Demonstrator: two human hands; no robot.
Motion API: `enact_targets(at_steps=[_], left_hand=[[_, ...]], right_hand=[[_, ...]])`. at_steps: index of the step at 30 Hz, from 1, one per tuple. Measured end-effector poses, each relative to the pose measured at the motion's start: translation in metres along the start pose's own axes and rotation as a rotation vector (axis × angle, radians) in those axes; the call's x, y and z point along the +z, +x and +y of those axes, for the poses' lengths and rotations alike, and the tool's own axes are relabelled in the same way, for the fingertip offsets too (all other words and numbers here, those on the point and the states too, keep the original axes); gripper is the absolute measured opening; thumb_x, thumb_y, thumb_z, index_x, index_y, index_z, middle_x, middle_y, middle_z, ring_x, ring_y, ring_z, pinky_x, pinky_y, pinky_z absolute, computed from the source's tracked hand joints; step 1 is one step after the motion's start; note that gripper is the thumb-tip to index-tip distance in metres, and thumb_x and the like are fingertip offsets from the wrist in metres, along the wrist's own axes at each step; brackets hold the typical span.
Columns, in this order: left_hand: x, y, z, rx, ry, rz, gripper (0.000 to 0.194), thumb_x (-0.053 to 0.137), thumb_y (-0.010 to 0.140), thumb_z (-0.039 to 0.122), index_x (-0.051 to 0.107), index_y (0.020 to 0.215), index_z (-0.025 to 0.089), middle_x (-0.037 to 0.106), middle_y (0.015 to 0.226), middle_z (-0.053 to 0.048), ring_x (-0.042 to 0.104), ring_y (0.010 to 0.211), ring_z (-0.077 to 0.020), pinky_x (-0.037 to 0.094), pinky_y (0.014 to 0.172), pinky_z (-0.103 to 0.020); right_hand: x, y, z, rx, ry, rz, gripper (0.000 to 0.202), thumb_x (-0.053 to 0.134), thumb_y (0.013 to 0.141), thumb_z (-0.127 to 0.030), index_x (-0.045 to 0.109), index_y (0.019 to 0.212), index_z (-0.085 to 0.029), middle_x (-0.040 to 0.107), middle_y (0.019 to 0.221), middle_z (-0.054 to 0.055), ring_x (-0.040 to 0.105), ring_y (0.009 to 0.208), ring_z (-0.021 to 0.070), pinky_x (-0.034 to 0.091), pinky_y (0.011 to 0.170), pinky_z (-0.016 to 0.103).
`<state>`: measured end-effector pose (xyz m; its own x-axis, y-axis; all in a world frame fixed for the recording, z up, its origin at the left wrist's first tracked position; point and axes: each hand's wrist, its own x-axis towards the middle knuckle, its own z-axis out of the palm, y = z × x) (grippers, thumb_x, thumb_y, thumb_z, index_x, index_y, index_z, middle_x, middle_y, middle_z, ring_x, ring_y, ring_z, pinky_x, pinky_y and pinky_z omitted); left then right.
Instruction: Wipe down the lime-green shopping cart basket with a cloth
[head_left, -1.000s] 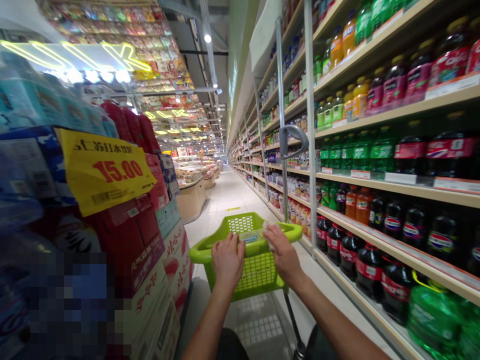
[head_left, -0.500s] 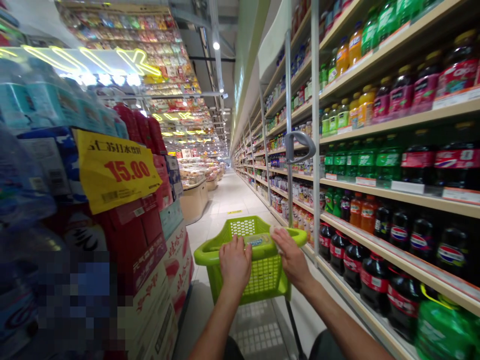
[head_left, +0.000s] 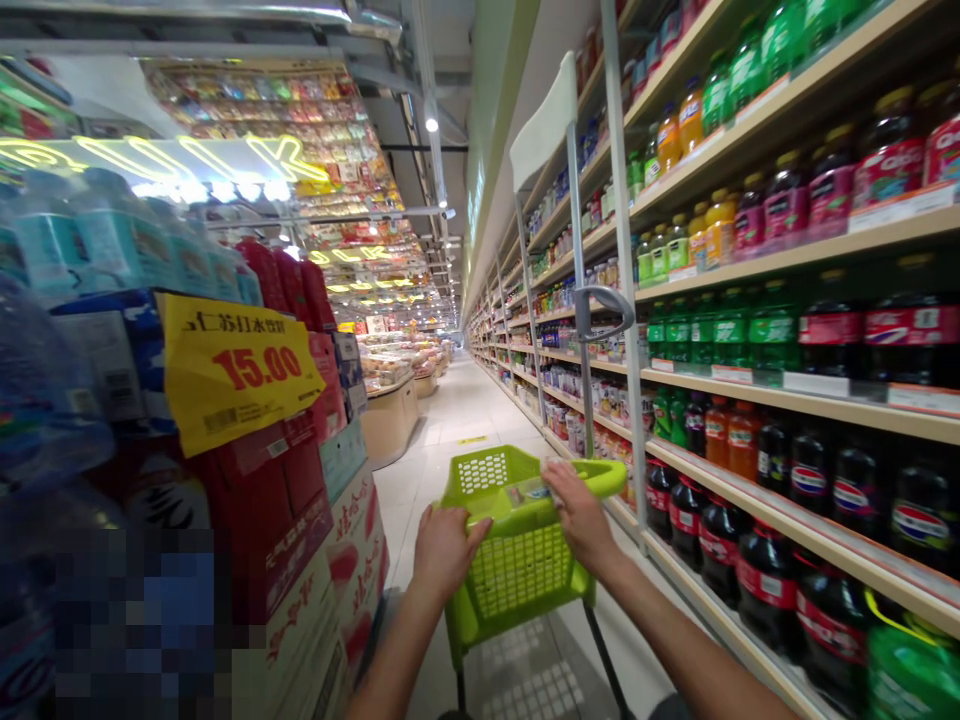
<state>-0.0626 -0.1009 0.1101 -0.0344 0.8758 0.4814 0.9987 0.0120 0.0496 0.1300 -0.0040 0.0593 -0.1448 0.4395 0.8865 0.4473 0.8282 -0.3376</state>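
A green shopping cart [head_left: 529, 575] stands in a store aisle [head_left: 442, 420], between stacked drink cartons [head_left: 296, 480] on the left and shelves [head_left: 840, 410] of bottles [head_left: 769, 575] on the right. The left hand [head_left: 448, 545] wraps the left of its handle [head_left: 606, 478]; the right hand [head_left: 583, 515] lies over it farther right (whether clamped, I cannot tell).

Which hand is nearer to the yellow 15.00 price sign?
Left: the left hand is on the left part of the green handle, lower than and right of the yellow sign; the right hand is farther right on that handle.
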Motion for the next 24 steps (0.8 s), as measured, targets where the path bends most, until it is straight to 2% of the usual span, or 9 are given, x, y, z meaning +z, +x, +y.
enact_targets(at_steps=[3,5,8,12,14,16,18,21,24], left_hand=[[0.003,-0.003,0.03,-0.003,-0.001,0.025,0.038,0.034,0.085,0.041,0.063,0.075,0.017,0.067,0.08,-0.009,0.06,0.084,-0.0225,0.037,0.087,-0.038],[0.002,-0.005,0.043,0.045,-0.063,0.005,0.032,0.038,0.083,0.037,0.063,0.084,0.017,0.067,0.086,-0.008,0.059,0.088,-0.0219,0.036,0.089,-0.038],[-0.001,-0.006,0.042,0.1,-0.223,-0.048,0.032,0.045,0.079,0.04,0.059,0.102,0.021,0.065,0.103,-0.005,0.056,0.1,-0.0211,0.028,0.099,-0.041],[0.009,-0.004,0.035,0.053,-0.392,-0.159,0.037,0.049,0.077,0.044,0.055,0.109,0.026,0.058,0.118,-0.003,0.049,0.112,-0.0217,0.024,0.101,-0.046],[0.019,-0.001,0.042,0.091,-0.435,-0.159,0.036,0.048,0.078,0.041,0.052,0.11,0.026,0.055,0.123,-0.003,0.046,0.116,-0.0208,0.023,0.102,-0.046],[0.03,0.002,0.056,0.109,-0.463,-0.13,0.035,0.047,0.078,0.041,0.051,0.109,0.024,0.056,0.12,-0.004,0.047,0.113,-0.0201,0.022,0.103,-0.046],[0.038,0.005,0.07,0.12,-0.477,-0.106,0.034,0.047,0.078,0.041,0.051,0.107,0.023,0.059,0.114,-0.004,0.05,0.108,-0.0194,0.02,0.103,-0.047],[0.042,0.007,0.086,0.144,-0.441,-0.055,0.032,0.049,0.078,0.042,0.053,0.101,0.021,0.062,0.104,-0.004,0.052,0.101,-0.0198,0.017,0.104,-0.047],[0.04,0.007,0.101,0.163,-0.397,-0.029,0.032,0.05,0.077,0.043,0.054,0.098,0.02,0.062,0.099,-0.005,0.053,0.097,-0.0204,0.024,0.1,-0.044]], right_hand=[[0.015,-0.006,-0.036,-0.132,0.056,-0.077,0.06,0.036,0.065,0.001,0.055,0.116,-0.023,0.053,0.124,0.005,0.038,0.123,0.018,0.035,0.101,0.045],[0.013,-0.009,-0.041,-0.181,0.04,-0.101,0.058,0.037,0.067,0.0,0.054,0.117,-0.023,0.054,0.122,0.005,0.039,0.122,0.0186,0.035,0.1,0.046],[-0.003,-0.009,-0.015,-0.109,-0.035,-0.042,0.057,0.037,0.068,-0.002,0.054,0.118,-0.023,0.054,0.122,0.006,0.042,0.12,0.0192,0.036,0.099,0.046],[-0.03,-0.001,0.036,0.059,-0.114,0.096,0.056,0.035,0.065,-0.002,0.059,0.112,-0.02,0.056,0.12,0.007,0.044,0.118,0.0194,0.036,0.1,0.045],[-0.04,0.003,0.051,0.097,-0.131,0.12,0.054,0.035,0.063,-0.003,0.061,0.109,-0.018,0.058,0.118,0.008,0.046,0.117,0.0201,0.036,0.099,0.046],[-0.046,0.007,0.056,0.107,-0.126,0.101,0.052,0.036,0.063,-0.004,0.062,0.106,-0.017,0.059,0.116,0.008,0.048,0.115,0.0207,0.037,0.099,0.045],[-0.051,0.006,0.052,0.092,-0.097,0.056,0.048,0.038,0.064,-0.006,0.064,0.103,-0.017,0.061,0.113,0.007,0.051,0.112,0.021,0.038,0.099,0.045],[-0.057,-0.003,0.033,0.068,-0.027,0.015,0.046,0.039,0.067,-0.007,0.064,0.103,-0.019,0.063,0.11,0.006,0.054,0.108,0.02,0.04,0.097,0.043],[-0.061,-0.018,0.009,0.046,0.043,0.025,0.046,0.039,0.069,-0.007,0.061,0.108,-0.02,0.062,0.112,0.006,0.055,0.107,0.0183,0.043,0.095,0.04]])
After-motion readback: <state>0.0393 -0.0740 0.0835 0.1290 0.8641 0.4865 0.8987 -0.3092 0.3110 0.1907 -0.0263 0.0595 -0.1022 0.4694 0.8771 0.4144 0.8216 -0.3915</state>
